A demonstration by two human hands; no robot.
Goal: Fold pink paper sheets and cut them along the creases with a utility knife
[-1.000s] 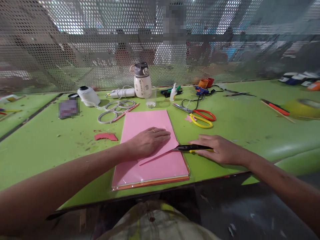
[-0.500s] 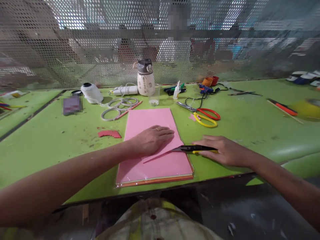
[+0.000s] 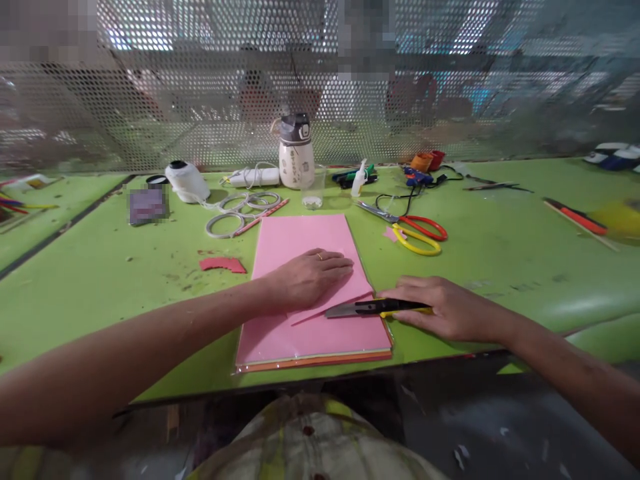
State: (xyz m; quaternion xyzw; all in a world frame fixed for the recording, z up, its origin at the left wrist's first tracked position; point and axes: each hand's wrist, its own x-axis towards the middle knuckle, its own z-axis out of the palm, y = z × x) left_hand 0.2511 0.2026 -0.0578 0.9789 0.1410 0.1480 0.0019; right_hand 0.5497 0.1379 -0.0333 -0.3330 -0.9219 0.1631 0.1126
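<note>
Since the earlier frame the utility knife (image 3: 373, 308) has slid leftward, so its blade now lies over the pink sheet (image 3: 300, 233) rather than at the sheet's right edge. The right hand (image 3: 450, 310) is closed around the knife's black-and-yellow handle, low against the green table (image 3: 125, 280). The left hand (image 3: 310, 277) lies flat and spread on the sheet, grasping nothing and only pressing down. A diagonal line runs across the sheet from near the blade toward the lower left, though the view is too soft to tell whether it is a cut or a crease. The main danger, as I judge it, is how close things are: the left hand's fingers sit just beside the blade's line, and a slip or sudden release of the paper could carry the edge into them. The sheet tops a stack of coloured sheets, so heavy pressure could score those below, while light hold-down could let the top sheet shift and tear. Scissors (image 3: 417, 233) lie well apart, behind the right hand.
</note>
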